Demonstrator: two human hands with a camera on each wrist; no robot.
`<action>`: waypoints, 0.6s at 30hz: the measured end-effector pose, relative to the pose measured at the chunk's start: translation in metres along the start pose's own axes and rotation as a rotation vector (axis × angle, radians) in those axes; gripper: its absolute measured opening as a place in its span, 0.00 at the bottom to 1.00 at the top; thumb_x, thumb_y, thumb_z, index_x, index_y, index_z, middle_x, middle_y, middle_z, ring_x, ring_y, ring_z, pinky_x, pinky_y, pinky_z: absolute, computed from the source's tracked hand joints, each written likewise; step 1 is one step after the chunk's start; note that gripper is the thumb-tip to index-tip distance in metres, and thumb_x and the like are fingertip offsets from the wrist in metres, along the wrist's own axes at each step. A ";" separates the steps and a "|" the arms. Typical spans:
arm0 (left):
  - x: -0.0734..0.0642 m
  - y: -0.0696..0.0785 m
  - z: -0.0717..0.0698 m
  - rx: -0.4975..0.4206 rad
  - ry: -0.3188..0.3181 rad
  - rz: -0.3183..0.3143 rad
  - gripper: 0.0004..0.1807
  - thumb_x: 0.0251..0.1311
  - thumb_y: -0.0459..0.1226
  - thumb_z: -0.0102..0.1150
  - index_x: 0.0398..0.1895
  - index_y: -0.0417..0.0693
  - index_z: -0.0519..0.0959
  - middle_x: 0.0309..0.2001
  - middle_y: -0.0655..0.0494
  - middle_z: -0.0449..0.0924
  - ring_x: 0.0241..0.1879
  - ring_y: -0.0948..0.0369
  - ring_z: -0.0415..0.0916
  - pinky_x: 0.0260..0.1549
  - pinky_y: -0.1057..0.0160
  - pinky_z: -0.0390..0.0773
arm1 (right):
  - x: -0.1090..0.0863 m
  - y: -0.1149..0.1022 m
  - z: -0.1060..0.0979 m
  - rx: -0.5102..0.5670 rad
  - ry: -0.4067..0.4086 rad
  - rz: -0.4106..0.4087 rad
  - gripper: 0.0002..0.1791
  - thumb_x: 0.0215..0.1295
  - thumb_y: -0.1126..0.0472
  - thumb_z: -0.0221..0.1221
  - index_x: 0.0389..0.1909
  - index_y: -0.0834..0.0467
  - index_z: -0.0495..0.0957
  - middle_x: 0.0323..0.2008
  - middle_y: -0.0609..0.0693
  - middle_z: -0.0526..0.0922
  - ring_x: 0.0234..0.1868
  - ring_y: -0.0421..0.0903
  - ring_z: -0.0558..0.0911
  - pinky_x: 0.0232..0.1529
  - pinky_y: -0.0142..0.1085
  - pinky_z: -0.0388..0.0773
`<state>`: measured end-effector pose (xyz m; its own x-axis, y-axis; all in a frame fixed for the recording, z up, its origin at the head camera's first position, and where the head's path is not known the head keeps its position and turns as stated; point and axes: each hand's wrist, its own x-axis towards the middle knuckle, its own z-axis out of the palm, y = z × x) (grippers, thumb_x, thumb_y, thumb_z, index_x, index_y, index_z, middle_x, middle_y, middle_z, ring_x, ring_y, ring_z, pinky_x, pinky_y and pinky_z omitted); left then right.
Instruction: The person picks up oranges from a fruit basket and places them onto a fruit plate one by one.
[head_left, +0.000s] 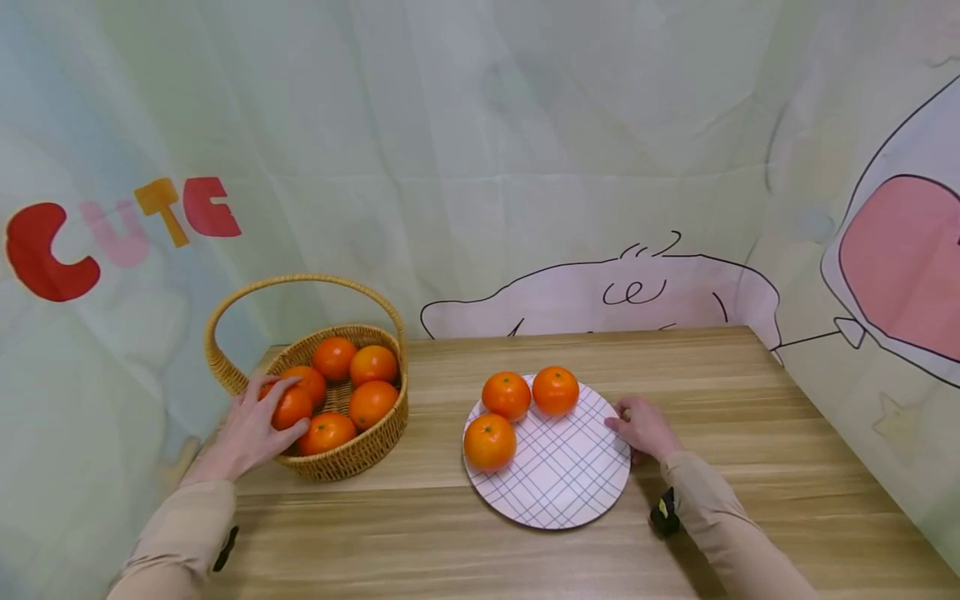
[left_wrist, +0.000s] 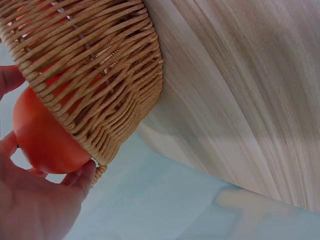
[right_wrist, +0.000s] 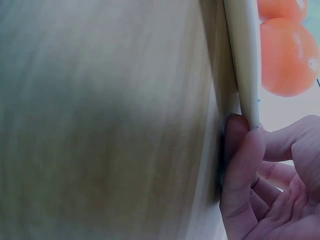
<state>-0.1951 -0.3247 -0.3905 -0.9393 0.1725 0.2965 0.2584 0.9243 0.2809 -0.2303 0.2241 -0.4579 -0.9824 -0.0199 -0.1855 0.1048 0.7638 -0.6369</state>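
My left hand [head_left: 251, 429] curls its fingers and thumb round an orange [head_left: 291, 408] at the near left side of a wicker basket [head_left: 352, 458]. In the left wrist view that orange [left_wrist: 47, 135] sits against the basket's rim [left_wrist: 65, 117], with fingers on both sides of it. My right hand [head_left: 643, 427] pinches the right rim of a round white plate [head_left: 570, 479] with a blue grid pattern. The right wrist view shows the thumb above the plate's edge [right_wrist: 247, 65] and fingers beneath it. Three oranges [head_left: 490, 442] lie on the plate's left and far part.
Several more oranges [head_left: 372, 404] lie in the basket, whose tall arched handle [head_left: 307, 277] stands up over it. Basket and plate stand on a wood-grain table [head_left: 435, 533]. A printed curtain [head_left: 480, 167] hangs behind and at both sides.
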 end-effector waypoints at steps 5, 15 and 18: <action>0.001 -0.001 0.001 -0.010 0.016 0.013 0.33 0.58 0.39 0.65 0.65 0.36 0.68 0.59 0.26 0.60 0.49 0.26 0.68 0.47 0.34 0.65 | 0.000 0.001 0.000 0.016 0.010 -0.033 0.09 0.70 0.61 0.60 0.40 0.65 0.75 0.24 0.54 0.75 0.13 0.43 0.74 0.15 0.33 0.77; 0.001 -0.003 0.003 -0.028 0.061 0.047 0.36 0.57 0.35 0.67 0.67 0.34 0.64 0.56 0.26 0.61 0.47 0.28 0.69 0.48 0.34 0.63 | 0.003 0.002 0.000 0.025 -0.006 -0.019 0.10 0.71 0.61 0.59 0.42 0.65 0.75 0.26 0.55 0.76 0.14 0.43 0.75 0.16 0.34 0.77; 0.001 -0.003 0.004 -0.034 0.107 0.070 0.37 0.55 0.34 0.68 0.67 0.33 0.64 0.55 0.26 0.62 0.48 0.28 0.69 0.49 0.33 0.63 | 0.003 0.001 0.000 0.026 -0.009 -0.006 0.10 0.71 0.61 0.60 0.43 0.65 0.75 0.26 0.55 0.76 0.14 0.43 0.75 0.16 0.34 0.77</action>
<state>-0.1974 -0.3255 -0.3949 -0.8899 0.1971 0.4114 0.3315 0.8989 0.2864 -0.2329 0.2252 -0.4595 -0.9816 -0.0303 -0.1887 0.1033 0.7467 -0.6571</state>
